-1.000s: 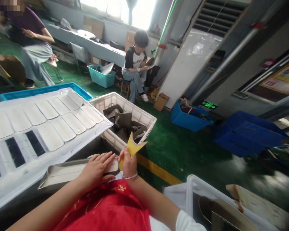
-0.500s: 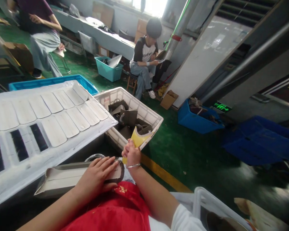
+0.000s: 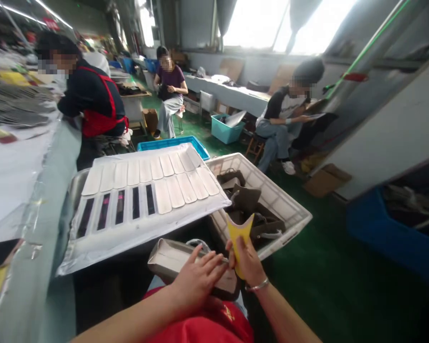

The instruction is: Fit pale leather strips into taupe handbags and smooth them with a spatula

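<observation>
On my lap lies a long shallow grey-brown bag piece (image 3: pixel 167 255) with a pale panel inside and dark edges. My left hand (image 3: pixel 202 276) rests flat across it, fingers stretched out. Just to the right, my right hand (image 3: pixel 246 259) grips a flat yellow piece (image 3: pixel 240 226) with a curved notch at its upper end, held upright. Ahead of my hands is a white-covered board (image 3: pixel 121 238) bearing rows of white rounded strips (image 3: pixel 164 194) and several dark strips (image 3: pixel 136 202).
A white crate (image 3: pixel 291 224) holding dark bag pieces (image 3: pixel 246 195) stands beyond my right hand. Behind the board is a blue bin (image 3: pixel 198 146). A covered table edge (image 3: pixel 53 190) runs along the left. Several people sit working farther off; a blue container (image 3: pixel 389 238) stands at right.
My view has swung left and up, so more of the room shows and the board appears farther right. The left hand stays on the bag piece; the right still holds the yellow piece.
</observation>
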A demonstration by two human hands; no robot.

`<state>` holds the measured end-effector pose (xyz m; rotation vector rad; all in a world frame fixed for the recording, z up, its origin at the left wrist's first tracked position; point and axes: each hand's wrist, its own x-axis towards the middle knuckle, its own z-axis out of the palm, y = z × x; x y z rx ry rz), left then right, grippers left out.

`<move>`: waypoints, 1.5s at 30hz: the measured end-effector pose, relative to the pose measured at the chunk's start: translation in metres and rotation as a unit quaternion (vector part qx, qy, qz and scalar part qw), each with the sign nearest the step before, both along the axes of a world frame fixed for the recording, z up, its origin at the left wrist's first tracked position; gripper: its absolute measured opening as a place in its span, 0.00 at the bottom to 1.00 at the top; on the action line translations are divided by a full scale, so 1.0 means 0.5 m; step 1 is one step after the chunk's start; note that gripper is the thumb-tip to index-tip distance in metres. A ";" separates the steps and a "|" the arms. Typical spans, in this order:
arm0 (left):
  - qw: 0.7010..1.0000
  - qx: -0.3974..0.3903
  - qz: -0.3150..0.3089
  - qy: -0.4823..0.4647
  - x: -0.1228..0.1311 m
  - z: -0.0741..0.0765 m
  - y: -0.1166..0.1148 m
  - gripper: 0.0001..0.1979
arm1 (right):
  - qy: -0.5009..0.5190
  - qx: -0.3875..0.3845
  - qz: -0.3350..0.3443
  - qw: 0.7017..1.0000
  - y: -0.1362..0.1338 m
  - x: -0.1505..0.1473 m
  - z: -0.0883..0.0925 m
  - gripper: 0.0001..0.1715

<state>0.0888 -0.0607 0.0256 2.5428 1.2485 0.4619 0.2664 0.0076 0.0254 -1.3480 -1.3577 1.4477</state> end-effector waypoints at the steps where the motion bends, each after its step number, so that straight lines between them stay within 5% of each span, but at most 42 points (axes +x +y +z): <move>1: 0.998 0.007 0.059 -0.035 -0.034 0.004 -0.013 0.33 | 0.001 -0.027 0.040 0.999 0.004 0.002 0.015 0.30; 4: 0.924 -0.038 0.325 -0.199 -0.157 -0.004 -0.046 0.24 | -0.066 -0.074 0.182 0.978 0.013 -0.001 0.053 0.22; 6: 0.842 -0.148 0.396 -0.335 -0.224 -0.023 -0.054 0.25 | -0.144 -0.065 0.278 0.947 0.025 -0.010 0.063 0.15; 8: 0.772 -0.241 0.376 -0.452 -0.256 -0.045 -0.051 0.27 | -0.231 -0.014 0.333 0.914 0.046 -0.029 0.065 0.10; 10: 0.733 -0.286 0.336 -0.517 -0.255 -0.061 -0.042 0.29 | -0.299 0.064 0.347 0.887 0.072 -0.060 0.061 0.07; 13: 0.713 -0.322 0.309 -0.541 -0.234 -0.075 -0.027 0.33 | -0.365 0.157 0.335 0.855 0.103 -0.130 0.056 0.03; 17: 0.708 -0.356 0.309 -0.525 -0.231 -0.096 -0.011 0.40 | -0.473 0.295 0.341 0.757 0.125 -0.245 0.043 0.22; 19: 0.682 -0.375 0.305 -0.549 -0.240 -0.107 -0.006 0.40 | -0.470 0.349 0.378 0.717 0.136 -0.295 0.033 0.25; 21: 0.619 -0.402 0.288 -0.610 -0.246 -0.114 -0.002 0.41 | -0.440 0.395 0.419 0.689 0.151 -0.333 0.025 0.27; 25: 0.438 -0.430 0.266 -0.744 -0.251 -0.114 0.003 0.42 | -0.383 0.469 0.482 0.633 0.178 -0.382 0.018 0.28; 28: 0.371 -0.419 0.265 -0.785 -0.254 -0.127 -0.003 0.37 | -0.359 0.485 0.515 0.608 0.183 -0.407 0.012 0.29; 33: 0.421 -0.415 0.267 -0.761 -0.262 -0.166 -0.025 0.36 | -0.343 0.476 0.537 0.607 0.183 -0.432 -0.007 0.30; 38: 0.452 -0.471 0.254 -0.713 -0.284 -0.136 -0.014 0.42 | -0.317 0.497 0.549 0.592 0.183 -0.436 -0.010 0.29; 43: 0.656 -0.489 0.172 -0.550 -0.343 -0.089 0.038 0.28 | -0.293 0.503 0.563 0.587 0.185 -0.439 -0.007 0.26; 45: 0.704 -0.486 0.177 -0.486 -0.356 -0.080 0.055 0.27 | -0.279 0.505 0.569 0.586 0.187 -0.441 -0.008 0.25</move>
